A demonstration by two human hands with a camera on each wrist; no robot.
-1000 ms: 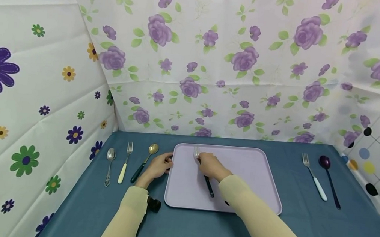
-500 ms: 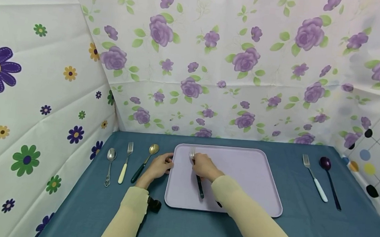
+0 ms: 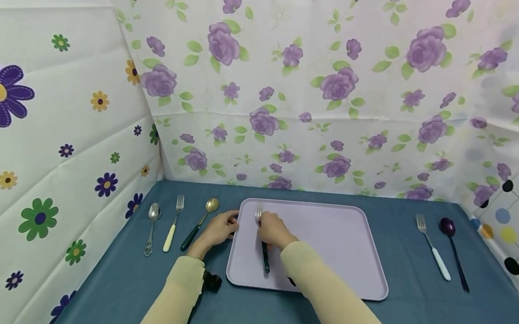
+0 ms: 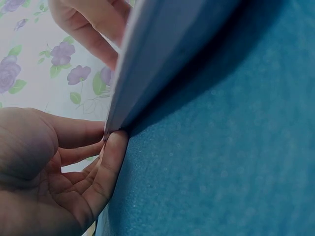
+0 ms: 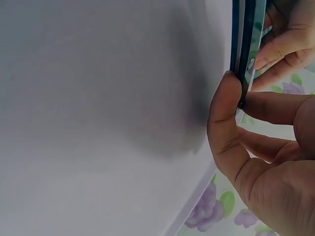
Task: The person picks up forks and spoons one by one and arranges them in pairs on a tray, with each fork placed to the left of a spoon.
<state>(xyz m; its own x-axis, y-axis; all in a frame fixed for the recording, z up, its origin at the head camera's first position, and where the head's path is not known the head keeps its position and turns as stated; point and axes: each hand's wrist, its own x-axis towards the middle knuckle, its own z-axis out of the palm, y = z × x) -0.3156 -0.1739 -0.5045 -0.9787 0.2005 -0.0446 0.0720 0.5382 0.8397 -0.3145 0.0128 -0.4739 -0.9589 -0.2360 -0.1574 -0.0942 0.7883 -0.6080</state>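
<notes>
A fork with a dark green handle (image 3: 265, 260) lies lengthwise over the left part of a pale lilac tray (image 3: 325, 255), tines toward the back. My right hand (image 3: 275, 230) pinches it between thumb and fingers near the neck; the right wrist view shows the thumb (image 5: 226, 108) against the dark handle. At the tray's left edge, my left hand (image 3: 220, 228) pinches the rim, as the left wrist view shows with fingertips on both sides of the tray's edge (image 4: 123, 93). Part of the fork is hidden behind the right hand.
Left of the tray lie a silver spoon (image 3: 154, 213), a cream-handled fork (image 3: 169, 236) and a gold spoon with a green handle (image 3: 212, 205). A white-handled fork (image 3: 439, 262) and a dark purple spoon (image 3: 447, 227) lie to the right. Flowered sheets (image 3: 307, 150) stand behind the blue tablecloth (image 3: 246, 315).
My right hand has moved left with the green-handled fork, which now lies closer to the tray's left edge and points straighter back. The left hand stays on the tray's rim.
</notes>
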